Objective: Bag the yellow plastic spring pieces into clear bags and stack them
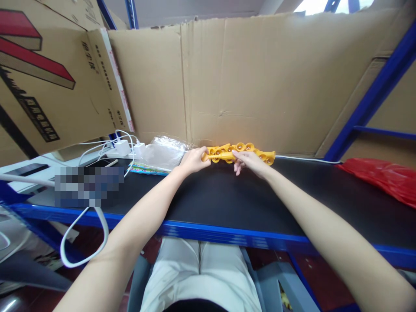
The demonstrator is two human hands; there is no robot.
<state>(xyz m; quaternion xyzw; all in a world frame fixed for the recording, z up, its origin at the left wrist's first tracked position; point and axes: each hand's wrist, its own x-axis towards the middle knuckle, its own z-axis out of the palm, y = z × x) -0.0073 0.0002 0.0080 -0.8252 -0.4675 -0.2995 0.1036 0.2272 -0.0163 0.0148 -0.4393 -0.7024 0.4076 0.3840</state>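
Near the back of the black tabletop, both my hands are on a long yellow plastic piece (223, 156), which has a rounded end on the left and a straight, bar-like body. My left hand (194, 160) is closed around its left end. At the other end, my right hand (249, 162) pinches it between thumb and forefinger, the remaining fingers curled loosely below. Right behind it lies a row of similar yellow plastic pieces with round cups (240, 147), partly hidden by my hands. Their exact kind cannot be made out.
Clear plastic bags (164, 152) lie left of my hands, beside white chargers (122, 147) and cables. A red plastic bag (380, 175) is at the right. Cardboard (266, 82) walls the back, and a blue metal edge (234, 234) runs along the front.
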